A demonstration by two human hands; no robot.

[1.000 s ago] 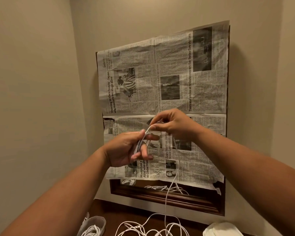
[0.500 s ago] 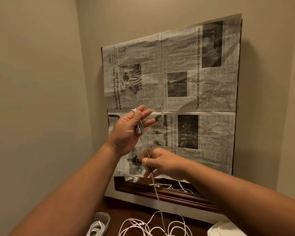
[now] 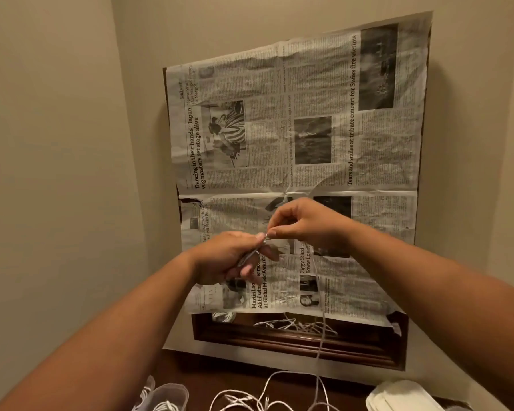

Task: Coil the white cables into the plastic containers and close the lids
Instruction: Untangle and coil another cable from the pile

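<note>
My left hand is raised in front of the newspaper, closed around a small bundle of wound white cable. My right hand pinches the same cable just above and right of the left fingertips. From there the cable hangs straight down to a loose tangle of white cables on the dark table. A clear plastic container with a coiled cable inside stands at the bottom left, lid open. White plastic lids or containers lie at the bottom right.
A dark wooden frame leans against the wall, mostly covered by a newspaper sheet; cables reflect in its uncovered lower strip. Beige walls close in on the left and behind. The dark wooden table runs along the bottom.
My right hand has risen from below the left hand to pinch the cable at its fingertips. My left hand has dropped lower and closed its fingers around the bundle.
</note>
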